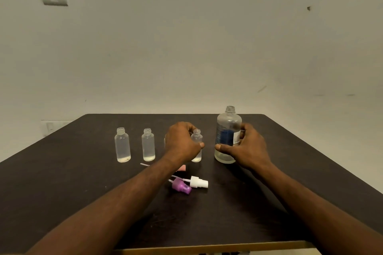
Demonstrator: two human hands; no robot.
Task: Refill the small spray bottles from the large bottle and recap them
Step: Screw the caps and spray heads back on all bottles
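Head view: left hand [182, 141] wraps an uncapped small bottle [196, 145] mid-table, right hand [246, 147] closes around the open large bottle [228, 134] just beside it — judge best to keep the small one steady, tilt slowly, necks close, to avoid spilling.

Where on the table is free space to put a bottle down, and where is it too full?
Free: the table's left part, beside the leftmost small bottle, and the right part past the large bottle and right hand. The far strip behind the bottles is bare too. Crowded: the middle, where the left hand grips a small bottle, with the purple and white spray caps nearer.
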